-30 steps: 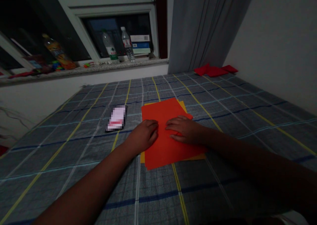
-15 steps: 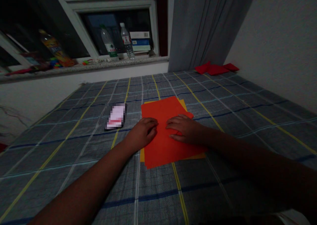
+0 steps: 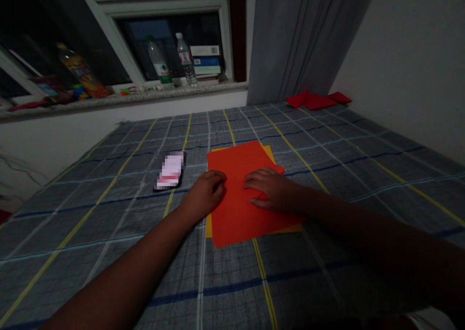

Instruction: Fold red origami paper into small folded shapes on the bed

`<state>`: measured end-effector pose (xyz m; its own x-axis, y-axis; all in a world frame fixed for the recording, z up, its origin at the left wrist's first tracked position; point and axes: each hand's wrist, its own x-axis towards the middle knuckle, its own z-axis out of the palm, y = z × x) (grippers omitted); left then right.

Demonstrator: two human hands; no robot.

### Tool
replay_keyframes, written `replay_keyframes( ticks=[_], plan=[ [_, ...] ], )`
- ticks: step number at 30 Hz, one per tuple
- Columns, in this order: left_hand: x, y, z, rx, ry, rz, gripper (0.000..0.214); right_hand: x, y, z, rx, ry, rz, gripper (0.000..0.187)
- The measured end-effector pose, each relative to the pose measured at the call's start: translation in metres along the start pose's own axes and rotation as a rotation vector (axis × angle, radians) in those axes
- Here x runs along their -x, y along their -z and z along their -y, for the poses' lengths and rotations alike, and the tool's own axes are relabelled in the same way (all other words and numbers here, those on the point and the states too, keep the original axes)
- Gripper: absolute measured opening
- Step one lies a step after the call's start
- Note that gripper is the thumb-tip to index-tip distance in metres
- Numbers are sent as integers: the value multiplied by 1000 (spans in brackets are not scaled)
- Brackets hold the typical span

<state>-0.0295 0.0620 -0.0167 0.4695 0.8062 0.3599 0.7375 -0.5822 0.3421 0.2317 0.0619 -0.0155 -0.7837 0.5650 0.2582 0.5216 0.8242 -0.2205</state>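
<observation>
A red sheet of paper [image 3: 240, 194] lies on the checked bedsheet [image 3: 109, 213], on top of a yellow sheet [image 3: 269, 151] that shows at its edges. My left hand [image 3: 205, 194] rests at the red sheet's left edge with its fingers curled in on the edge. My right hand [image 3: 271, 189] lies flat on the sheet's right half with fingers stretched out, holding nothing. A fold or loose corner of red paper shows just behind the right hand.
A phone [image 3: 170, 171] lies left of the paper. Red cloth pieces [image 3: 316, 100] sit at the far right corner near a grey curtain [image 3: 298, 34]. The windowsill [image 3: 119, 97] carries plastic bottles [image 3: 187, 61], books [image 3: 206, 61] and small items.
My left hand has slid a little to the left, off the sheet's middle to its left edge. The right hand and the papers stay where they were.
</observation>
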Motion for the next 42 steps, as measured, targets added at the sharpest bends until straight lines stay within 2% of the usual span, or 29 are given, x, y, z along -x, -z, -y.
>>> replay_keyframes(
  ticks=[6, 12, 19, 27, 33, 37, 42],
  plan=[
    [3, 3, -7, -36, -117, 53, 36, 0, 1, 2, -3, -13, 8, 42],
    [5, 2, -15, -87, -247, 193, 41, 0, 1, 3, 24, -7, 13, 43],
    [5, 1, -17, -154, -234, 252, 40, 1, -1, -1, -12, -33, 61, 46],
    [4, 7, -26, -211, -252, 253, 38, 7, 16, 5, -24, -55, 145, 50],
    [1, 6, -37, -202, -228, 197, 30, 3, 5, 11, -28, -74, 40, 37],
    [2, -1, -40, -170, -150, 172, 31, 2, -5, 14, 6, -104, 4, 39],
    [5, -5, -41, -144, -123, 161, 40, 4, -4, 15, 29, -126, 0, 44]
  ],
)
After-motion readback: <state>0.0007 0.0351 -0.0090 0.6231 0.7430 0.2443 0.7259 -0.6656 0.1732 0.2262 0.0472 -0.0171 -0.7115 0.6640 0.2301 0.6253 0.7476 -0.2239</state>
